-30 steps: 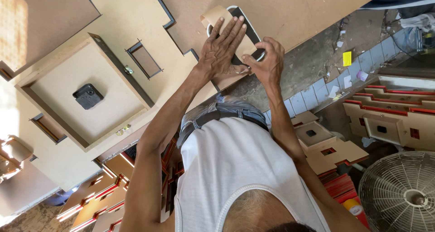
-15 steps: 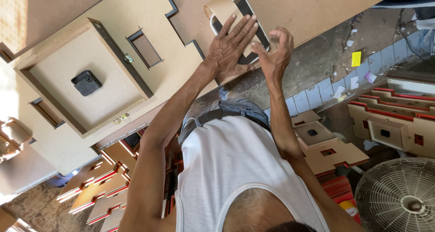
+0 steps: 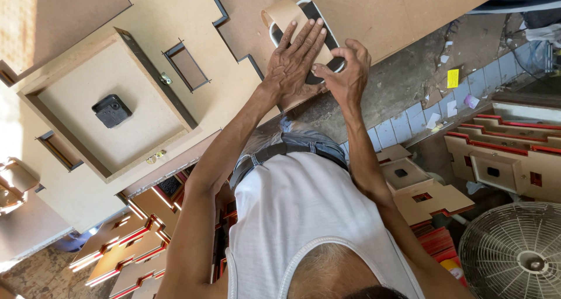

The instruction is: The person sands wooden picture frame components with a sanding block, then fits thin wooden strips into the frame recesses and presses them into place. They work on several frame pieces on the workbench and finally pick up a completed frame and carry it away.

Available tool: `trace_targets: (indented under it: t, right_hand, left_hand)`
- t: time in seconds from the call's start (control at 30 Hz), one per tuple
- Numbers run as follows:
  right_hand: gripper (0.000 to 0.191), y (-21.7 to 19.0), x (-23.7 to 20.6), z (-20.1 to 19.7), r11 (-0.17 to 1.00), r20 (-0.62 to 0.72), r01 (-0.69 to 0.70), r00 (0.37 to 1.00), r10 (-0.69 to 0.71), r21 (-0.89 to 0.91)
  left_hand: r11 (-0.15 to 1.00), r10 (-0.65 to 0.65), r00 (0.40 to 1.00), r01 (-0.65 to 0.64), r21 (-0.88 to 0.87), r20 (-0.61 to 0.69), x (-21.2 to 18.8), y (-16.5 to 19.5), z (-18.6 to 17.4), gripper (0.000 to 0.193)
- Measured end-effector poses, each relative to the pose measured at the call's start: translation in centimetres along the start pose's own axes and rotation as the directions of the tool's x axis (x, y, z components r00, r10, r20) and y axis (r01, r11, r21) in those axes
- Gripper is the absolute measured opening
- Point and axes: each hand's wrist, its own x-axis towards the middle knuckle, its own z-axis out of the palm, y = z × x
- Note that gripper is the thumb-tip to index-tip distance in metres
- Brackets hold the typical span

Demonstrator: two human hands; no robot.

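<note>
An oblong block point(image 3: 325, 35) with a white rim and a black face lies on a brown fibreboard sheet point(image 3: 374, 13). A tan strip point(image 3: 284, 14) curls over the block's far end. My left hand point(image 3: 295, 59) lies flat on the strip and the block, palm down, fingers spread. Just right of it, my right hand point(image 3: 349, 71) curls its fingers over the block's near end and grips it. Part of the block is hidden under both hands.
At the left is a recessed square wooden frame point(image 3: 70, 83) with a black clock movement point(image 3: 111, 110) in its middle, set in a cut-out board point(image 3: 187, 65). Red-edged cut-out panels are stacked at the lower left point(image 3: 125, 246) and right point(image 3: 502, 153). A fan point(image 3: 517, 252) stands at the lower right.
The view has shifted a little, so the boards sit further right and lower in the frame. My right hand's fingers have closed further over the block's near end; my left hand stays flat.
</note>
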Motion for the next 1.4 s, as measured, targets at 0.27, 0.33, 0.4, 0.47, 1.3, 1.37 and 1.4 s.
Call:
trace_targets:
  t: [0.27,0.33,0.4,0.47,1.3,1.37,1.4]
  right_hand:
    - [0.027,0.7,1.3,0.4,0.975,0.071,-0.126,0.991,0.115,0.181]
    - [0.022,0.9,1.3,0.6,0.97,0.067,-0.094,0.994,0.081,0.224]
    - [0.017,1.3,1.1,0.6,0.951,0.071,-0.069,0.996,0.05,0.302]
    - [0.017,2.0,0.6,0.3,0.899,0.109,-0.17,0.985,0.137,0.404]
    - [0.009,13.2,-8.6,-11.4,0.609,0.396,-0.491,0.869,0.296,0.623]
    - [0.009,13.2,-7.3,-12.0,0.647,0.386,-0.474,0.877,0.286,0.598]
    - [0.008,13.0,-6.8,-12.6,0.666,0.379,-0.469,0.879,0.29,0.579]
  left_hand:
    - [1.0,0.009,0.999,-0.01,0.01,0.034,0.1,0.1,-0.6,0.116]
    - [1.0,0.008,1.0,-0.008,-0.003,0.013,0.2,0.2,-0.7,0.114]
    - [0.998,-0.013,1.0,0.014,-0.059,0.025,0.2,0.3,-0.7,0.118]
    - [1.0,-0.018,1.0,0.019,-0.018,0.024,0.3,0.3,-0.8,0.12]
    - [0.98,0.009,0.999,-0.016,0.2,0.036,2.0,-0.4,2.5,0.163]
    - [0.96,-0.02,0.999,0.007,0.281,0.043,2.8,-0.4,2.4,0.165]
    - [0.953,-0.033,0.997,0.011,0.303,0.07,3.1,-0.2,2.2,0.167]
